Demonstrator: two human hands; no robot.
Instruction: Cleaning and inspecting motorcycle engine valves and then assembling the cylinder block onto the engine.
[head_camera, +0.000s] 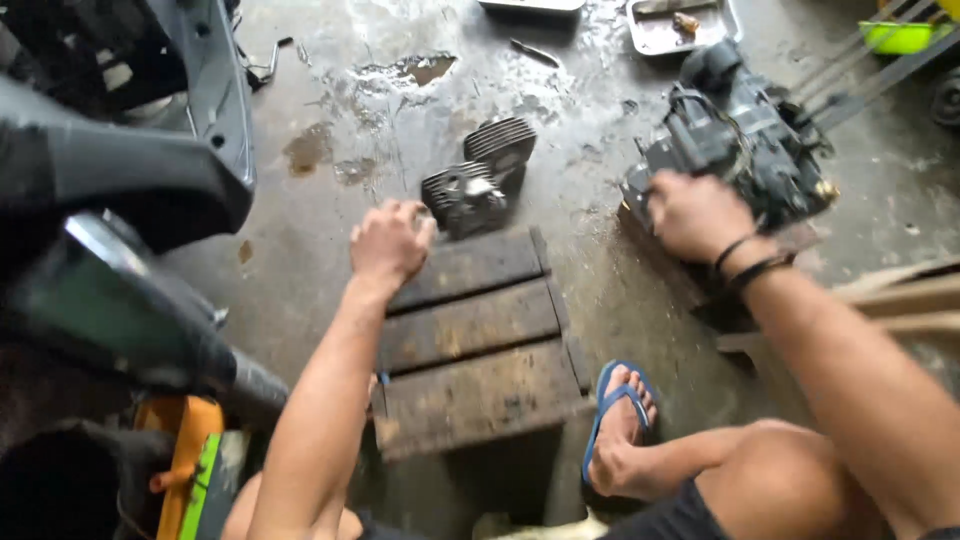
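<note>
Hands work low over a wet concrete floor (560, 110), and a small dark wooden pallet (475, 345) lies in the middle, so every place here is told from this pallet. The left hand (390, 243) is at the far left corner of the pallet, curled almost into a fist; it may pinch something small, but I cannot tell what, because the picture is blurred there. Just beyond the far edge of the pallet lies a dark metal cylinder with cooling fins (480, 178), very near the fingertips of this hand; I cannot tell if they touch. To the right of the pallet stands a black engine block (745, 140) on a piece of wood, and the right hand (698, 215) is closed over its near edge and grips it. On the wrist of this hand are two dark bands (748, 262). At the near right corner of the pallet a foot in a blue sandal (620, 425) rests on the floor. Far beyond the pallet are two metal trays (680, 25). To the left of the pallet is a motorcycle body (130, 170).
</note>
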